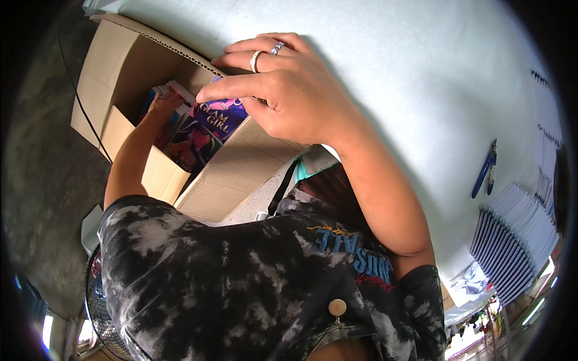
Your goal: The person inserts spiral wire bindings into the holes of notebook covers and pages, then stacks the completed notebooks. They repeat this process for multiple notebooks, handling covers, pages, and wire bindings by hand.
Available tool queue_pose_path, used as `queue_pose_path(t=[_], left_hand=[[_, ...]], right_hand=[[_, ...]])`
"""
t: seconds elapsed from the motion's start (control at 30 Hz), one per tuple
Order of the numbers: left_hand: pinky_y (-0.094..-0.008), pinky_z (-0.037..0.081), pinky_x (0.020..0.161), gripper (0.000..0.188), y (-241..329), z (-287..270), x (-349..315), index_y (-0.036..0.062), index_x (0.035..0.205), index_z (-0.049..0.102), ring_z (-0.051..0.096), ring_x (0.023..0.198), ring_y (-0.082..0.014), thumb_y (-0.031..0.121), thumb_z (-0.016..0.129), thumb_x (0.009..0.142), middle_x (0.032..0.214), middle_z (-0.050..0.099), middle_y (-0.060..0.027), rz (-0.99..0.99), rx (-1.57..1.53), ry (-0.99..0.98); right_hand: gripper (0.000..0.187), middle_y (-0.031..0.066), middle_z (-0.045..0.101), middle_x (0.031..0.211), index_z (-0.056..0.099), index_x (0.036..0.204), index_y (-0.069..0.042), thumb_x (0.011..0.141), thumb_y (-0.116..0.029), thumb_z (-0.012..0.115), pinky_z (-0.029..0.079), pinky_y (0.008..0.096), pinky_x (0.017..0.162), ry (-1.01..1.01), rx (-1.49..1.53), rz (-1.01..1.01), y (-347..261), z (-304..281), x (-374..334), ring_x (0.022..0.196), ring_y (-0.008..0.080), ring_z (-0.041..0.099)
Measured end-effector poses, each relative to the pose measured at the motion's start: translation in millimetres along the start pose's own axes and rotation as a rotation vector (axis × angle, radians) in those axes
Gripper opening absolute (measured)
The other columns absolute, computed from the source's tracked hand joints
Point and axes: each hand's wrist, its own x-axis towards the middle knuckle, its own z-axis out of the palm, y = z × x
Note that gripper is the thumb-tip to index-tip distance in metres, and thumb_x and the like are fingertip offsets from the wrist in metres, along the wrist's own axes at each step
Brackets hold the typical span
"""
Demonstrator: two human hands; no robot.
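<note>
A brown cardboard box (235,171) with raised flaps stands at the left, holding several glossy printed books. My left hand (165,103) reaches down inside it, its fingers stretched over the edges of a row of books (176,123); the fingertips are partly lost among them. At the box's right side, my right hand (283,84), wearing rings, is spread with its fingers extended. Its index finger lies across the upper part of a purple book (220,117) with a colourful cover. The other fingers reach to the box's far edge. Below the purple book shows a darker, multicoloured cover (194,143).
A pale table surface (415,78) spreads to the right of the box. On it lie blue-handled cutters (485,168) and a fanned stack of spiral-bound books (512,243), with more spiral-bound pages (548,132) along the far right. A fan (99,304) stands at lower left.
</note>
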Motion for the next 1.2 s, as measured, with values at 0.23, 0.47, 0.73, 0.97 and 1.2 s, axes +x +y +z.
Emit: queue_pose_path(t=[0.23,0.47,0.73,0.97,1.2], left_hand=[[-0.047,0.03,0.1,0.075,-7.3,-30.7,-23.8,0.024,0.127,0.044,0.037,0.124,-0.0209,0.013,0.073,0.059,0.127,0.044,0.0,-0.025,-0.016,-0.085],[-0.0439,0.031,0.1,0.073,-3.7,-40.4,-24.7,0.0212,0.124,0.047,0.033,0.126,-0.0241,0.012,0.073,0.056,0.129,0.042,-0.0064,-0.031,0.009,0.002],[-0.0441,0.033,0.097,0.068,-23.3,-45.9,-37.7,0.0156,0.122,0.049,0.043,0.117,-0.0262,0.02,0.073,0.058,0.123,0.049,-0.0088,0.03,-0.116,0.048],[-0.0409,0.036,0.09,0.07,-28.7,-124.5,-130.0,0.0119,0.122,0.049,0.049,0.109,-0.0258,0.032,0.077,0.061,0.113,0.053,-0.0072,-0.391,-0.441,0.66],[-0.0386,0.037,0.089,0.061,22.2,-260.6,-274.7,0.0132,0.115,0.054,0.05,0.105,-0.0265,0.015,0.076,0.059,0.108,0.056,-0.0066,-0.356,-0.215,1.061]], right_hand=[[0.038,0.0014,0.066,0.101,0.068,0.097,-0.033,0.073,-0.006,0.057,0.034,0.0356,0.093,-0.016,-0.009,0.005,1.1,0.8,-2.4,0.108,0.0164,0.053],[0.034,0.0038,0.065,0.102,0.069,0.094,-0.031,0.072,-0.01,0.057,0.033,0.0351,0.096,-0.003,0.024,0.012,1.1,0.3,-1.9,0.107,0.0161,0.054],[0.035,0.0031,0.065,0.1,0.069,0.094,-0.031,0.069,-0.009,0.058,0.032,0.0358,0.095,-0.019,0.035,-0.004,4.5,5.7,-1.0,0.105,0.0158,0.054],[0.036,0.0049,0.063,0.105,0.069,0.096,-0.032,0.073,-0.009,0.053,0.029,0.0393,0.099,-0.038,-0.049,0.01,32.5,13.3,-5.8,0.109,0.018,0.052],[0.073,0.0085,0.059,0.117,0.031,0.136,-0.033,0.072,-0.021,0.066,0.035,0.0393,0.1,-0.077,-0.033,0.087,28.0,5.1,10.6,0.11,0.027,0.053]])
